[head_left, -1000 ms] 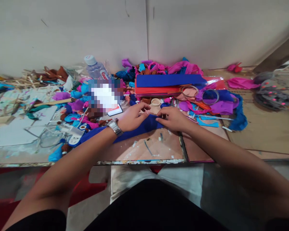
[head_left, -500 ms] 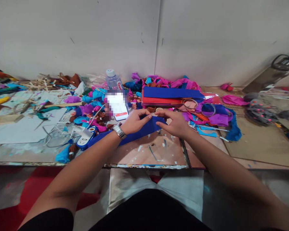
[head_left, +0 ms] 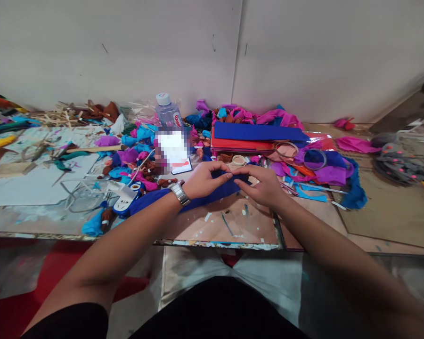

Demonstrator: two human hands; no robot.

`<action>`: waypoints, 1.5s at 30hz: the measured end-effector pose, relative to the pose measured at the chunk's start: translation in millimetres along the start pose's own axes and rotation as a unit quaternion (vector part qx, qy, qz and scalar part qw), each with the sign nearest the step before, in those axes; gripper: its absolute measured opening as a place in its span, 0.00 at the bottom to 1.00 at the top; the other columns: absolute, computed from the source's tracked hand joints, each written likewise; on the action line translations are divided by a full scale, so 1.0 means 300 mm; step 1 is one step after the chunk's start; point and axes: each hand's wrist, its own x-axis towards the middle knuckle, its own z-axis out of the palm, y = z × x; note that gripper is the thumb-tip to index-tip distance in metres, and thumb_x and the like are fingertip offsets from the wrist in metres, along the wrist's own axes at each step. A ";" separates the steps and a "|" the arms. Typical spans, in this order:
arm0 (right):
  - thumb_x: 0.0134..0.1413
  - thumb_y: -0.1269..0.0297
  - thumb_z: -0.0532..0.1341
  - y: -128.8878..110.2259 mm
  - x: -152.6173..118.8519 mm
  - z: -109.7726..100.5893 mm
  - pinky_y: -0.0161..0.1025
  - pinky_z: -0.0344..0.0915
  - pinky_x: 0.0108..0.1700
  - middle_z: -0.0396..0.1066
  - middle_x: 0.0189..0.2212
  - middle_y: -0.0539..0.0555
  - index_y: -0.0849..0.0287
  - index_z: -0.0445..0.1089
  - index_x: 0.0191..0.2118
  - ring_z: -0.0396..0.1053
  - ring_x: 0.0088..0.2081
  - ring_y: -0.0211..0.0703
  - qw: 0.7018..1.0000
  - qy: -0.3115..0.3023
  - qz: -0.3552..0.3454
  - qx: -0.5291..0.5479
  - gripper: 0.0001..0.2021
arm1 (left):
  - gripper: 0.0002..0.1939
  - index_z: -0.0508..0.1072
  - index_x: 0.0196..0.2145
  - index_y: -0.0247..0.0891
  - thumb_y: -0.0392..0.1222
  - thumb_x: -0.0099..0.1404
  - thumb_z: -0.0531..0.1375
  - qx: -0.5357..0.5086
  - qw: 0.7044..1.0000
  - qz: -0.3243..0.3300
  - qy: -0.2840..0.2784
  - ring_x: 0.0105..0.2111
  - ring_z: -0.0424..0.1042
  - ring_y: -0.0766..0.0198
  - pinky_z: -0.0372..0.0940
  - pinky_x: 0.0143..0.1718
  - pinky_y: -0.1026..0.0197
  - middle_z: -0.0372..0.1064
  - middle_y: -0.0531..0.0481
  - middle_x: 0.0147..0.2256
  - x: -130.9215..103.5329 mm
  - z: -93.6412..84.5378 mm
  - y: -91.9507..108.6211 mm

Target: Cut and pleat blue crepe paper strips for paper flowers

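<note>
A long strip of dark blue crepe paper (head_left: pixel 212 195) stretches from under my left wrist to my fingertips, just above the table. My left hand (head_left: pixel 207 180) pinches its upper edge between thumb and fingers; a metal watch sits on that wrist. My right hand (head_left: pixel 263 186) grips the strip's right end the same way, its fingertips almost touching those of the left. Behind the hands lies a stack of red and blue paper (head_left: pixel 243 146). A lit phone (head_left: pixel 182 165) rests beyond my left hand, its screen partly blurred.
A clear bottle (head_left: pixel 167 113) stands behind the phone. To the left are a power strip (head_left: pixel 123 203), cables and crumpled coloured paper pieces (head_left: pixel 127 157). Tape rolls (head_left: pixel 315 160) and scraps lie right of the stack. Cardboard (head_left: pixel 388 212) covers the right side of the table.
My fingertips have come closer together along the strip's upper edge, and the right fingers have closed more on its end. The view has shifted slightly left.
</note>
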 end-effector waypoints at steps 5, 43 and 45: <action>0.63 0.65 0.64 0.013 -0.016 -0.012 0.45 0.73 0.50 0.82 0.46 0.55 0.54 0.77 0.50 0.79 0.46 0.48 1.000 0.003 -0.023 -0.009 0.10 | 0.17 0.79 0.39 0.36 0.54 0.70 0.62 -0.024 1.000 -0.014 -0.008 0.38 0.73 0.61 0.65 0.44 0.58 0.78 0.47 0.38 0.003 0.009 0.009; 0.61 0.72 0.64 0.021 -0.025 -0.017 0.43 0.75 0.46 0.82 0.40 0.54 0.53 0.77 0.46 0.80 0.42 0.47 0.990 0.030 -0.130 -0.052 0.10 | 0.14 0.80 0.38 0.35 0.50 0.67 0.63 -0.054 0.998 -0.017 -0.010 0.38 0.74 0.60 0.67 0.44 0.58 0.79 0.47 0.37 -0.007 0.055 0.007; 0.62 0.71 0.65 0.022 -0.025 -0.017 0.43 0.75 0.46 0.82 0.40 0.54 0.53 0.77 0.46 0.80 0.42 0.47 0.989 0.034 -0.131 -0.060 0.10 | 0.14 0.80 0.37 0.36 0.50 0.67 0.63 -0.055 0.998 -0.021 -0.006 0.37 0.74 0.61 0.67 0.44 0.58 0.79 0.47 0.36 -0.008 0.055 0.008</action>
